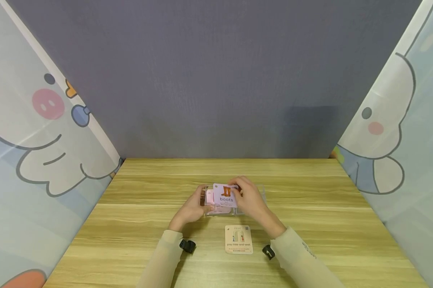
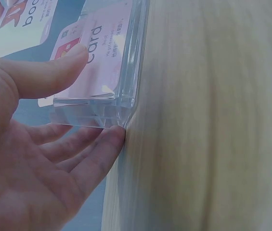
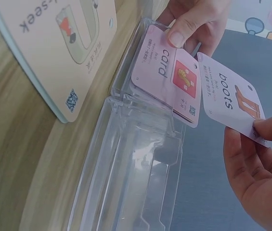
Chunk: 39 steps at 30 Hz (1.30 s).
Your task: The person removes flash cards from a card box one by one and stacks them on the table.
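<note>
My right hand point(image 1: 251, 200) pinches a pale "boots" flashcard point(image 3: 229, 94) at its edge between thumb and fingers, holding it above a hinged clear plastic box point(image 3: 136, 166). Pink flashcards lie in one half of that box, with a "card" flashcard point(image 3: 162, 72) on top. My left hand point(image 1: 192, 208) grips the filled half from the side. Its thumb point(image 2: 54, 77) lies over the top flashcard while the fingers point(image 2: 99, 154) are against the outer wall. The other half of the box lies spread flat towards the right, with no cards in it.
Nearer to me on the wooden table point(image 1: 130, 240) lies a stack of cream flashcards point(image 1: 238, 240), its top one reading "play hide-and-seek". A grey panel point(image 1: 223, 80) stands behind the table, and cartoon-printed curtains hang at both sides. Each wrist wears a black camera strap.
</note>
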Motion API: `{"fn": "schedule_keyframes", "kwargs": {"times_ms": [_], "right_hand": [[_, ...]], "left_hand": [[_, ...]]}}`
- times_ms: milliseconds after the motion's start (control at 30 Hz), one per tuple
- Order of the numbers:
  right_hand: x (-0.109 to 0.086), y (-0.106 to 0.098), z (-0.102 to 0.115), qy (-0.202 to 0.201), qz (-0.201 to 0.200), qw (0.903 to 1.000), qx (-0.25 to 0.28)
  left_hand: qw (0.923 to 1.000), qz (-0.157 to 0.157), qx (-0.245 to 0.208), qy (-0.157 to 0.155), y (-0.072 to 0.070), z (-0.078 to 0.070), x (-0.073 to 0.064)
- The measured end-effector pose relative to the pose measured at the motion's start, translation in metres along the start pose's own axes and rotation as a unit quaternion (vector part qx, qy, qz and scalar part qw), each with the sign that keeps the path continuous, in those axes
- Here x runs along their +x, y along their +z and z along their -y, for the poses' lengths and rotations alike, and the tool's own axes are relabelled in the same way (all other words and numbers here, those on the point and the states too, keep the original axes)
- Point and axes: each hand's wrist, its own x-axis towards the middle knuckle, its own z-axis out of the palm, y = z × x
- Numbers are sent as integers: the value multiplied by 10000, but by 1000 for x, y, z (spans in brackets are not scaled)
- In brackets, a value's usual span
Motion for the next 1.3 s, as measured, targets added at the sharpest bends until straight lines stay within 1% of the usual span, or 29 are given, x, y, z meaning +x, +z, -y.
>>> {"fn": "schedule_keyframes", "kwargs": {"times_ms": [267,800,1300], "right_hand": [[-4,-2,0,44,-3,10000,17],[-11,-4,-5,115,-154,9997,155],[-15,-5,-8,111,-104,9997,198]], "left_hand": [[10000,-26,28,-23,1,0,-1],[10000,-24,-9,-6,2,3,1],[10000,0,16,-10,1,3,1]]}}
